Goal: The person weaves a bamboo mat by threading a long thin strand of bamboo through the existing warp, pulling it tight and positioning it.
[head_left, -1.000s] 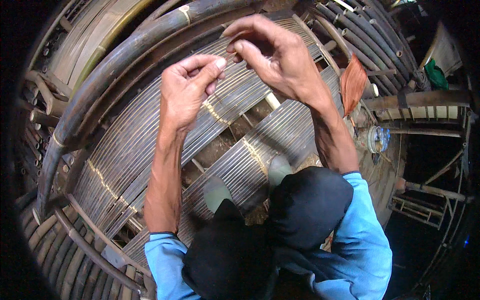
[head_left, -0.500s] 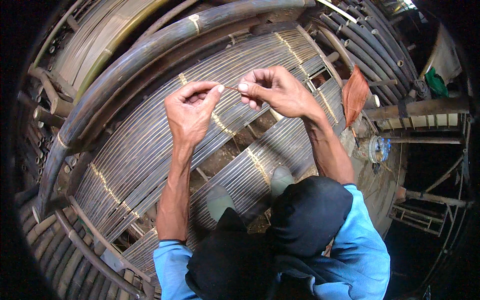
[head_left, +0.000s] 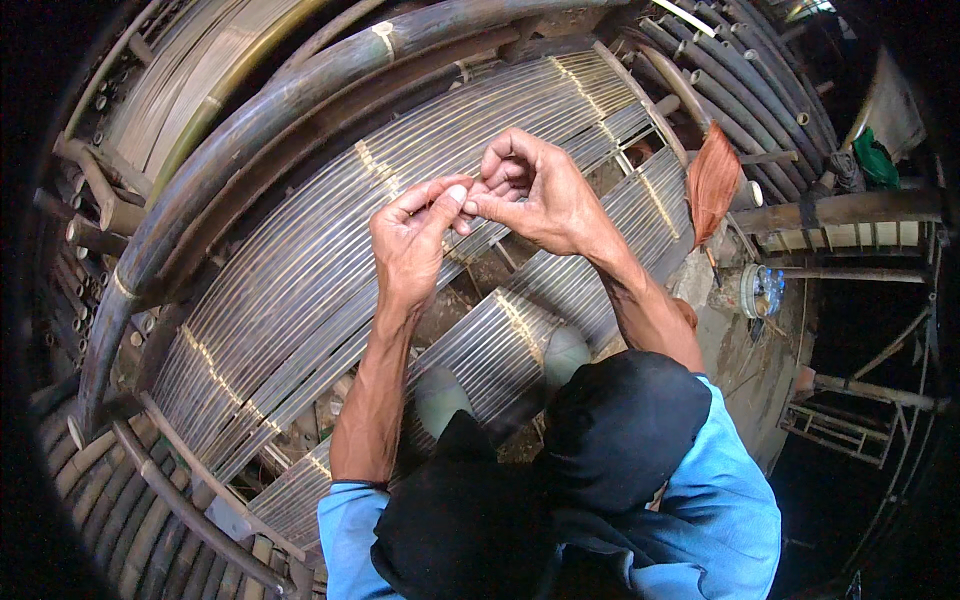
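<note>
Above a slatted bamboo panel [head_left: 290, 300], my left hand [head_left: 408, 245] and my right hand [head_left: 548, 205] meet fingertip to fingertip. Both are closed in a pinch, thumb against forefinger. Half a second ago a thin brown strand stretched between them; now the fingers cover nearly all of it. Pale woven binding rows [head_left: 215, 372] cross the narrow parallel slats. To the right of my right hand hangs a reddish-brown bundle of fibre [head_left: 712, 185].
A thick curved bamboo pole [head_left: 255, 115] runs along the panel's far side. Dark bamboo poles [head_left: 745, 85] are stacked at the upper right. A clear tub with blue-capped bottles [head_left: 762, 292] stands at right. My boots [head_left: 438, 398] are below my hands.
My left hand has moved right and slightly down, closing the gap to my right hand. The stretch of strand between them has gone from sight.
</note>
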Demonstrator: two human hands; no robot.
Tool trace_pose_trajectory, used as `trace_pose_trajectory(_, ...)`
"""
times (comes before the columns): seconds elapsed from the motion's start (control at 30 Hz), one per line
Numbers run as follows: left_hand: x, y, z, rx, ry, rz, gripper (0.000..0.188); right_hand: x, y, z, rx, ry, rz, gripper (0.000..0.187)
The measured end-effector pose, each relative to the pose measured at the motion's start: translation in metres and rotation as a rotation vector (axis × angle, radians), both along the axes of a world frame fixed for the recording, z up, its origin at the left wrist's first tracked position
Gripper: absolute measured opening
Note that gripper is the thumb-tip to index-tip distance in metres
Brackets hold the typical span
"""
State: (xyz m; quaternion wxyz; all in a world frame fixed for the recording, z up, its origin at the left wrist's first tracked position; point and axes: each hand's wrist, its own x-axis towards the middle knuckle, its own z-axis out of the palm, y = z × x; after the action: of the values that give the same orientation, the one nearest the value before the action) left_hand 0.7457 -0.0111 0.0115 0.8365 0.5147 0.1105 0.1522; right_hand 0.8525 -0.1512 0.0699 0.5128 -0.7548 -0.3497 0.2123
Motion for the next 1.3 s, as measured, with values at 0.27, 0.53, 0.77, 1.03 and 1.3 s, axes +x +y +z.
trace_pose_trajectory(0.27, 0.000, -0.004, 0.003, -0.010, -0.007, 0.127, 0.034, 0.005, -0.001, -0.011, 0.044, 0.214, -0.037, 0.020)
trace_pose_trajectory(0.53, -0.004, 0.010, 0.015, 0.299, 0.027, 0.151, 0.044, 0.003, -0.009, 0.005, -0.172, -0.098, -0.032, 0.024)
trace_pose_trajectory(0.77, 0.002, 0.003, 0.035, 0.441, -0.142, 0.187, 0.048, -0.003, -0.008, 0.019, -0.140, -0.303, 0.006, 0.025)
trace_pose_trajectory(1.03, -0.002, 0.006, 0.016, 0.194, 0.193, 0.048, 0.020, 0.009, -0.015, 0.007, -0.125, 0.341, 0.040, 0.024)
trace_pose_trajectory(1.3, 0.000, -0.007, -0.007, -0.117, 0.091, 0.027, 0.023, 0.001, -0.011, -0.017, 0.158, 0.278, 0.050, 0.018)
